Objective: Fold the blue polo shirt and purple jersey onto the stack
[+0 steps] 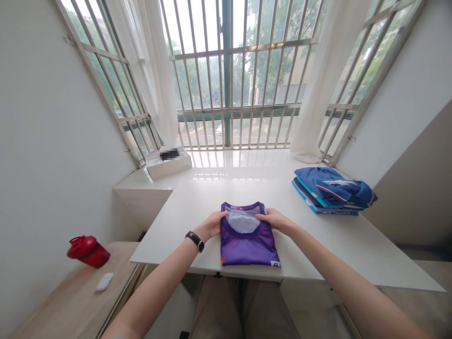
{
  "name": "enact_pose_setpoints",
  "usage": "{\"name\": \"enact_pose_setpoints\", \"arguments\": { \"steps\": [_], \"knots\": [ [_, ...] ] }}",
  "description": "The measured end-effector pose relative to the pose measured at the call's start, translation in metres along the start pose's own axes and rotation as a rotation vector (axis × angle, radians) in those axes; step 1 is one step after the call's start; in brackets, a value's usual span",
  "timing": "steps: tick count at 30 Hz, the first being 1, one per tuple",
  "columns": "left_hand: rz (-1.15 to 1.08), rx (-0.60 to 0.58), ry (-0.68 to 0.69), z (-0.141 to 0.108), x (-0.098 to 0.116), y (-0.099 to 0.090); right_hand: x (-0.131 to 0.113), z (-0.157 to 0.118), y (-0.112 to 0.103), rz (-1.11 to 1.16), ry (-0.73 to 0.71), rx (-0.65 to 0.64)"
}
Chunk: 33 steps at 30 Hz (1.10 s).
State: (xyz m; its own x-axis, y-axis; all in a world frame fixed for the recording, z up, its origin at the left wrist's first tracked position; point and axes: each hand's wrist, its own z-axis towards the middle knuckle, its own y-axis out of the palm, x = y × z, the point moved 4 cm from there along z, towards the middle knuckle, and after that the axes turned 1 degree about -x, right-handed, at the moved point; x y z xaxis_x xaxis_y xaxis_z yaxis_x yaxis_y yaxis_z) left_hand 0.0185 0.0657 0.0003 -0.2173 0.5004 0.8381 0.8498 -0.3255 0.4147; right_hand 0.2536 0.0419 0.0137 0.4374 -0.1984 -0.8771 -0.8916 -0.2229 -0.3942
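A purple T-shirt (247, 249), folded into a neat rectangle, lies near the front edge of the white table, its round collar facing away from me. My left hand (213, 224) grips the shirt's left side by the collar, thumb on top and fingers underneath, out of sight. On the opposite side my right hand (277, 220) pinches the fabric in the same way. The grey inside of the shirt shows through the neck opening. A black watch (196, 240) is on my left wrist.
A stack of folded clothes (332, 193), blue on top, sits at the table's right. Toward the window stands a white open box (169, 165) with a dark item. Left and lower, a red shaker bottle (89, 251) and a small white case (105, 282) rest on a wooden surface.
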Motion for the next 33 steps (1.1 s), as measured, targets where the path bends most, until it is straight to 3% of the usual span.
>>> {"name": "enact_pose_setpoints", "arguments": {
  "steps": [4,6,8,10,12,15,18,21,24,26,28,33],
  "knots": [
    [0.14,0.075,0.055,0.007,0.007,-0.009,0.011,0.01,-0.023,-0.192,-0.022,0.171],
    [0.412,0.229,0.23,0.001,0.02,-0.014,0.009,0.006,-0.033,-0.302,-0.091,0.312],
    [0.804,0.343,0.437,-0.008,0.03,-0.01,0.002,-0.001,-0.032,-0.474,-0.263,0.412],
    [1.176,0.296,0.578,-0.014,0.026,0.006,-0.003,-0.006,-0.018,-0.672,-0.492,0.381],
    [1.465,0.179,0.635,-0.015,0.012,0.022,-0.001,-0.005,0.002,-0.806,-0.63,0.246],
    [1.7,0.119,0.583,-0.01,-0.008,0.034,0.012,0.006,0.02,-0.891,-0.593,0.106],
    [1.745,0.104,0.501,0.0,-0.015,0.034,0.021,0.019,0.022,-0.902,-0.517,0.062],
    [1.697,0.061,0.454,0.009,-0.009,0.029,0.021,0.025,0.017,-0.897,-0.495,0.017],
    [1.601,0.066,0.38,0.004,0.001,0.023,0.012,0.014,0.011,-0.854,-0.514,0.097],
    [1.556,0.149,0.421,-0.017,0.004,0.021,0.006,-0.011,0.009,-0.792,-0.568,0.261],
    [1.555,0.2,0.548,-0.048,-0.003,0.025,0.007,-0.046,0.015,-0.723,-0.634,0.396],
    [1.673,0.01,0.692,-0.11,-0.055,0.05,0.033,-0.117,0.061,-0.813,-0.649,0.242]
  ]
}}
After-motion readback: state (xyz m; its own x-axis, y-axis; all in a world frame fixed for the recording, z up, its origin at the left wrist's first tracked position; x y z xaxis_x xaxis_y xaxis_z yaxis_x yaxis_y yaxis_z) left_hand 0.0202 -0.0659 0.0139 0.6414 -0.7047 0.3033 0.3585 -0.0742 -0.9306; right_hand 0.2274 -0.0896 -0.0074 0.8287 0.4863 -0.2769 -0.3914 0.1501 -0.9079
